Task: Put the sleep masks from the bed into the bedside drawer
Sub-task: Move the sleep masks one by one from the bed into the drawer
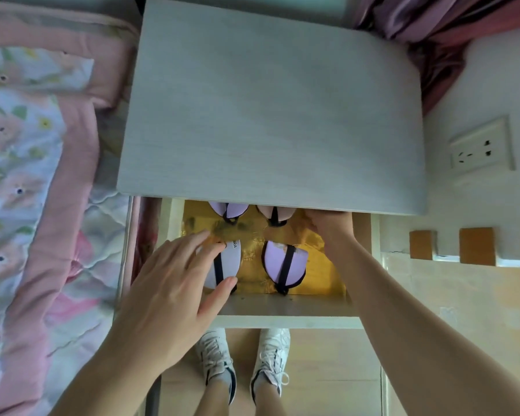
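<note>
Left hand [174,283], fingers spread, rests on the front-left mask [227,265] in the drawer [282,307]; mask's long axis runs 12-to-6. Right hand [327,229] at 2 o'clock, grip hidden under the tabletop [267,115].

Four folded lilac sleep masks with black straps lie in the open bedside drawer [285,307] on its yellow lining: near-left mask [227,267], near-right mask [284,267], far-left mask [228,211] and far-right mask [274,214] half hidden at the back edge.
</note>
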